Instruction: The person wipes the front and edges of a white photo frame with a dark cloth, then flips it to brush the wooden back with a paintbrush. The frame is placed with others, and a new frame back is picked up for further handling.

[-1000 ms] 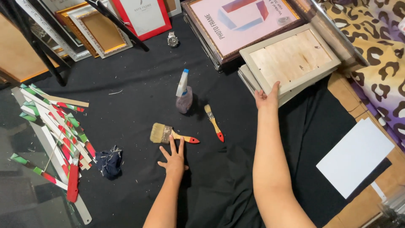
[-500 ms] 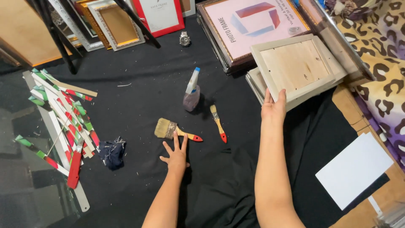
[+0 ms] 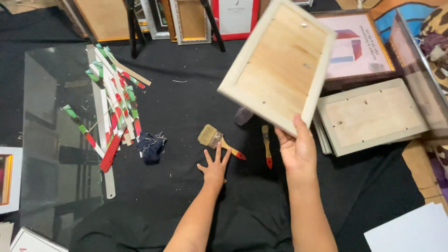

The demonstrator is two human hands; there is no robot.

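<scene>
My right hand (image 3: 296, 151) grips the near edge of a pale wooden picture frame (image 3: 279, 65), held up in the air back side toward me and tilted. My left hand (image 3: 213, 168) lies flat on the black cloth (image 3: 186, 112) with its fingers spread. Its fingertips nearly touch a wide paintbrush (image 3: 215, 140) with a red-tipped handle. A smaller brush (image 3: 266, 145) lies just to the right, beside my right hand. A glue bottle (image 3: 242, 115) is mostly hidden behind the raised frame.
Another pale frame (image 3: 371, 116) lies face down at the right, with a dark-framed picture (image 3: 359, 49) behind it. Several red, green and white moulding strips (image 3: 109, 109) lie piled on a glass sheet (image 3: 51, 140) at left. A dark rag (image 3: 150, 147) sits nearby. More frames (image 3: 186, 18) lean along the back. White sheet (image 3: 410, 231) lower right.
My right hand has lifted the top wooden frame off the stack and swung it up toward the middle. The view has shifted right. My left hand has stayed flat by the wide brush.
</scene>
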